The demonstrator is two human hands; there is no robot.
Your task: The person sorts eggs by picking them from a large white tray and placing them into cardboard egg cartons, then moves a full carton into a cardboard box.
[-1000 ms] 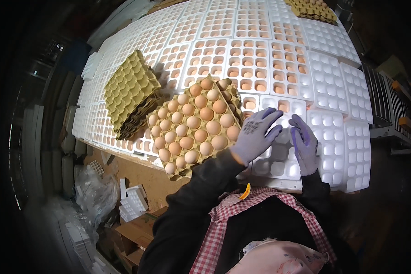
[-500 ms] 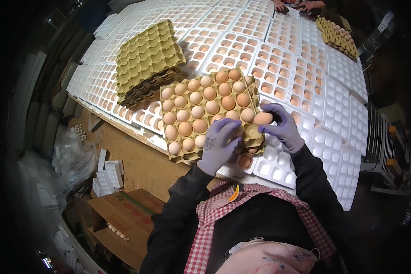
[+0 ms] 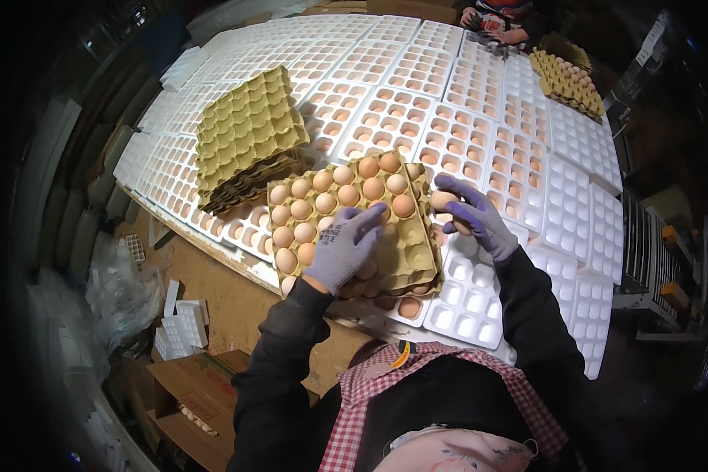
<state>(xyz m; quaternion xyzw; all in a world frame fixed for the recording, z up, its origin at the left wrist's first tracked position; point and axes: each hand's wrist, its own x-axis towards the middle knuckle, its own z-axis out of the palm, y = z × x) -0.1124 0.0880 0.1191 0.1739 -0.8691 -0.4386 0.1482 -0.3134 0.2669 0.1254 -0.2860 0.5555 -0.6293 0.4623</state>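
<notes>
A pulp tray of brown eggs (image 3: 322, 181) lies on top of other trays at the table's near edge. Several bare cups (image 3: 409, 256) show at its right side. Over the tray, my left hand (image 3: 343, 248), in a grey and purple glove, has thumb and forefinger apart; its other fingers are partly hidden above the eggs. Just right of the tray, my gloved right hand (image 3: 480, 220) is closed around two eggs (image 3: 442, 201). Below that hand sits a white foam tray (image 3: 466, 303) with unfilled cups. A brown egg (image 3: 409, 307) rests in a cup by the pulp tray's lower edge.
Stacked pulp trays (image 3: 248, 138) stand left of the eggs. White egg-filled foam trays (image 3: 385, 118) cover much of the table, with unfilled ones (image 3: 566, 197) on the right. At the far side are another person's hands (image 3: 492, 31) and an egg tray stack (image 3: 566, 79). A cardboard box (image 3: 204, 401) is lower left.
My left hand has moved left across the tray, and more cups at its right show bare. My right hand, slightly lower, now has two eggs where one showed. The view has shifted.
</notes>
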